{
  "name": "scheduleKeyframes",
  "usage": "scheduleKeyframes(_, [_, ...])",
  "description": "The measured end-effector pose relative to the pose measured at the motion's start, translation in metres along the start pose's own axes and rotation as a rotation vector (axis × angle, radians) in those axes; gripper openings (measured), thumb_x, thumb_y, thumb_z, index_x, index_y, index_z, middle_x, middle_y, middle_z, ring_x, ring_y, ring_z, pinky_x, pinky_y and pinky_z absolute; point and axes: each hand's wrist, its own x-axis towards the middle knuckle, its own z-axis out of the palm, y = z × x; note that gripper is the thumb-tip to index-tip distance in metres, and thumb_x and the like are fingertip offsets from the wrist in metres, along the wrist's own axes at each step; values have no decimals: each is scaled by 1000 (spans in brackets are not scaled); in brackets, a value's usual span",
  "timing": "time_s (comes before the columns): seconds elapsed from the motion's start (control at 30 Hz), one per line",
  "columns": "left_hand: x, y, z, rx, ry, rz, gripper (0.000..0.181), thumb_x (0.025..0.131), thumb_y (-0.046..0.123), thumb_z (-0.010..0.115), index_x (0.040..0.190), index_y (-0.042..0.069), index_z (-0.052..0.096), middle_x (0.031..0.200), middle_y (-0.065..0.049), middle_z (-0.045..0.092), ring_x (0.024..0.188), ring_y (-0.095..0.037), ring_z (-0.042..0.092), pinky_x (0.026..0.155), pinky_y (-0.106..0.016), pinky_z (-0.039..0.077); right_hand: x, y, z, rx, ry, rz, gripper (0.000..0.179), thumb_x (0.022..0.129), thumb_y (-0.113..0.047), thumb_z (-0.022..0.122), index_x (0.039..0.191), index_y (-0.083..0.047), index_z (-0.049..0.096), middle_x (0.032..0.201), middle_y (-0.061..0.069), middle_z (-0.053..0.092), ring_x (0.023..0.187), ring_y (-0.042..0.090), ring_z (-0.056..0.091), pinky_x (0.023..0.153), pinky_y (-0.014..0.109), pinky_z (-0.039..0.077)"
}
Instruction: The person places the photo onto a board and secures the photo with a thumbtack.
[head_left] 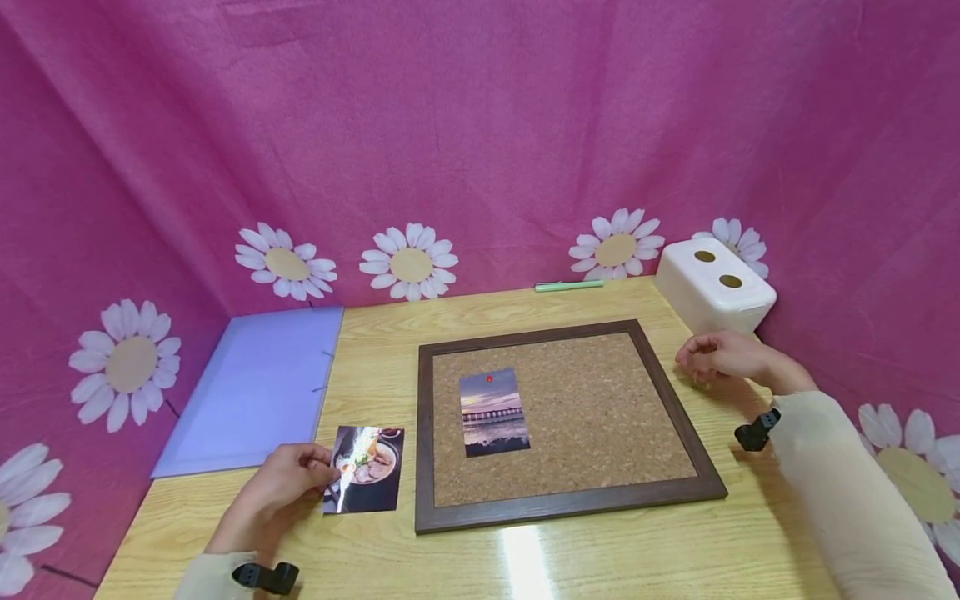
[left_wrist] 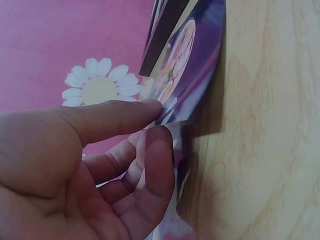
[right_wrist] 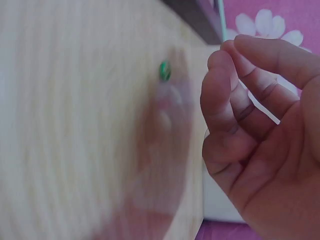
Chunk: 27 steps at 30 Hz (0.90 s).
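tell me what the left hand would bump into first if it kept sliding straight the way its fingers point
Probably the cork board: the left hand, pinching the food photo, points right across the table toward the board's dark frame. Depth is hard to judge, so this is approximate.

Staged craft desk, daisy backdrop (head_left: 480, 125)

My left hand (head_left: 281, 482) pinches thumb against forefinger; my right hand (head_left: 723, 357) hovers, fingers loosely curled, empty.
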Motion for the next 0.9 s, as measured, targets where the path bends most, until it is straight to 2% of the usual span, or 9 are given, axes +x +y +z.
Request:
scheduleKeyframes(0.13, [-1,1,-3,-80,-56,10,14,90,1,66,100,-8,62,73,-1,61,67,-14,56,57,-25,50,-9,10,-2,-35,-9,7,24,97,-14,60,111,5,65,90,5,68,76,10,61,67,26,52])
scheduleKeyframes(0.23, [-1,2,-4,-102,-81,13,17,90,2,66,102,-8,61,74,0,63,67,-14,58,57,-25,51,-13,16,-3,-54,-20,11,24,94,-12,64,111,6,65,91,4,68,76,9,61,69,25,52])
scheduleKeyframes(0.43, [1,2,-6,-163,-136,24,25,92,5,65,110,-10,57,75,3,64,67,-10,59,57,-23,51,-14,25,-1,-66,-42,38,28,90,-12,70,111,6,63,86,0,65,72,7,57,68,24,49])
scheduleKeyframes(0.57, [3,1,-8,-226,-169,33,29,94,5,63,116,-11,53,78,4,65,66,-7,58,58,-21,50,-12,23,2,-91,-29,11,27,89,-14,72,107,4,66,81,0,63,69,7,55,65,24,48])
scheduleKeyframes(0.73, [5,1,-9,-277,-176,41,29,97,6,60,119,-10,49,82,6,67,68,-6,58,59,-20,50,-11,21,5,-107,-26,-12,20,90,-13,70,103,3,67,77,-1,60,65,7,53,62,24,46])
scheduleKeyframes(0.9, [8,5,-9,-269,-168,76,33,97,6,60,121,-13,47,82,6,67,67,-6,59,59,-20,50,-11,21,6,-113,-1,-6,15,92,-10,67,100,3,68,80,1,61,66,7,53,62,24,46])
